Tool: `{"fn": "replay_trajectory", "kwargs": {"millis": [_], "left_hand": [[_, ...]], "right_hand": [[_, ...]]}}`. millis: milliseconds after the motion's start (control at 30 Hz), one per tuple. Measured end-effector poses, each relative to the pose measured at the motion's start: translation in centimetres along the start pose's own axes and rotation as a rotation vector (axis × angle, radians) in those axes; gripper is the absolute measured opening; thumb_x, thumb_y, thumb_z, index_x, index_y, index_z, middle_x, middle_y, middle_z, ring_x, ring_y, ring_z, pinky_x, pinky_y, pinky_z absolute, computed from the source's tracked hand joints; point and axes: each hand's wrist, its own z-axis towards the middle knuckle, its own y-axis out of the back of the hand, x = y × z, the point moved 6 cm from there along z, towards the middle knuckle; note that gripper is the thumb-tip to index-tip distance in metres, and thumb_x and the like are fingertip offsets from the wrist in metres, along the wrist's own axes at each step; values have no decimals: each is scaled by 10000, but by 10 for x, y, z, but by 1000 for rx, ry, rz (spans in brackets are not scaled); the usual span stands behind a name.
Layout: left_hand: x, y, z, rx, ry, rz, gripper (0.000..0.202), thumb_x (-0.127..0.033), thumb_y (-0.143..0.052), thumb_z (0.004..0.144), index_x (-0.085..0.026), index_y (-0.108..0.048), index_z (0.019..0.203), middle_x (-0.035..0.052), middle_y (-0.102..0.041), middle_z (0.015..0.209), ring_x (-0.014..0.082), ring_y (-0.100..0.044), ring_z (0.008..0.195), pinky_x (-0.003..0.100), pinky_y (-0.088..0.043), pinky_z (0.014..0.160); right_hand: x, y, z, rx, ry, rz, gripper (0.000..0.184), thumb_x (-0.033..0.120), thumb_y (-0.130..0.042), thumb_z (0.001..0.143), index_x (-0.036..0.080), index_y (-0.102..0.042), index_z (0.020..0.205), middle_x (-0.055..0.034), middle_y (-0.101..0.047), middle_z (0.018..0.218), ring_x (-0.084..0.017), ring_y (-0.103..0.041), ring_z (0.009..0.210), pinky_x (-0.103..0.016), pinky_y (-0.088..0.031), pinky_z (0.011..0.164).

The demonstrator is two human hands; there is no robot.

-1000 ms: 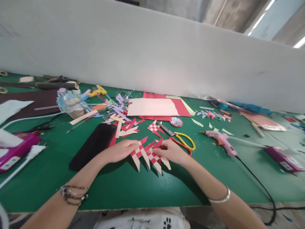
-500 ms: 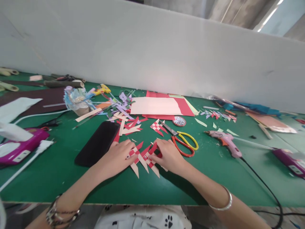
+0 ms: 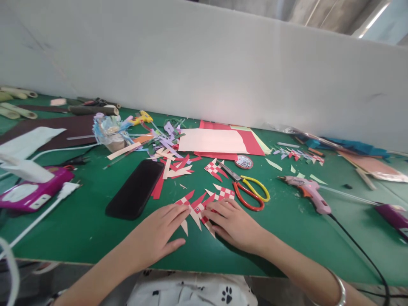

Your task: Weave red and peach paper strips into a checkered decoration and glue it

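Note:
Two woven paper fish in red and cream (image 3: 196, 207) lie on the green table (image 3: 79, 225) near its front edge. My left hand (image 3: 159, 236) lies flat with fingers stretched out, its fingertips pressing on the left fish. My right hand (image 3: 234, 223) rests palm down on the right fish, fingers extended over it. Another woven fish (image 3: 225, 192) lies just behind my right hand, and a further one (image 3: 214, 168) farther back.
A black phone (image 3: 136, 188) lies left of the fish. Red and yellow scissors (image 3: 250, 191), a pink glue gun (image 3: 306, 189) with cord, paper sheets (image 3: 213, 141), loose strips (image 3: 165, 153), a cup of scraps (image 3: 110, 131) and a purple device (image 3: 35, 191) surround the spot.
Both hands have slid toward the table's front edge with the fish under them and flattened out. A checkered fish behind my right hand is now uncovered. The view has shifted.

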Motion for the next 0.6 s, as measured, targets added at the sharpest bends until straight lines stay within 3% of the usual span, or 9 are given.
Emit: {"fn": "replay_trajectory", "kwargs": {"millis": [233, 600], "left_hand": [[1, -2, 1, 18, -12, -29, 618, -522, -396, 853, -183, -318, 1364, 94, -438, 1363, 248, -440, 1197, 373, -384, 960], [0, 1, 3, 14, -38, -12, 642, -555, -454, 800, -183, -407, 1321, 103, -468, 1338, 271, -459, 1168, 400, -384, 946]], "right_hand": [[0, -7, 0, 11, -26, -49, 352, 299, -320, 930, 208, -439, 1248, -86, -572, 1132, -189, -490, 996, -383, -287, 879], [2, -7, 3, 26, -15, -46, 377, 303, -322, 919, 199, -421, 1268, -91, -572, 1117, -198, -472, 996, -389, -250, 864]]}}
